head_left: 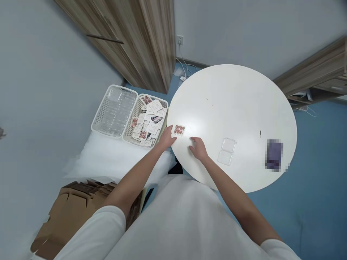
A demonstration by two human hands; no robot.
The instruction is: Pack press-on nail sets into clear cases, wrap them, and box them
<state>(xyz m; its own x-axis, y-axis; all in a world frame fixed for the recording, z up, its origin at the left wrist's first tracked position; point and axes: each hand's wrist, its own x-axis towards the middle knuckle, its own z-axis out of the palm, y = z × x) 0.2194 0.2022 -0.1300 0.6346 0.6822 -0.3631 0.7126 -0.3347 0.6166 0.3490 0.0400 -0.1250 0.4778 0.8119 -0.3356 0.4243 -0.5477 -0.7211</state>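
A small white card with rows of red press-on nails [179, 130] lies on the left part of the round white table [233, 97]. Just left of the card is my left hand [166, 138], thumb and fingers spread around its near edge; whether they touch it I cannot tell. To the card's right, my right hand [199, 148] hovers at the table with its fingers apart and nothing in them. Further right, a clear plastic case [227, 151] lies unfolded on the tabletop, its two halves side by side.
Left of the table, a white basket [94, 117] holds clear plastic cases; another basket [166, 104] holds many nail cards. Brown cardboard [70, 213] is stacked at lower left. A blurred purple object [274, 155] lies at the table's right. Wooden cabinets [146, 43] stand behind.
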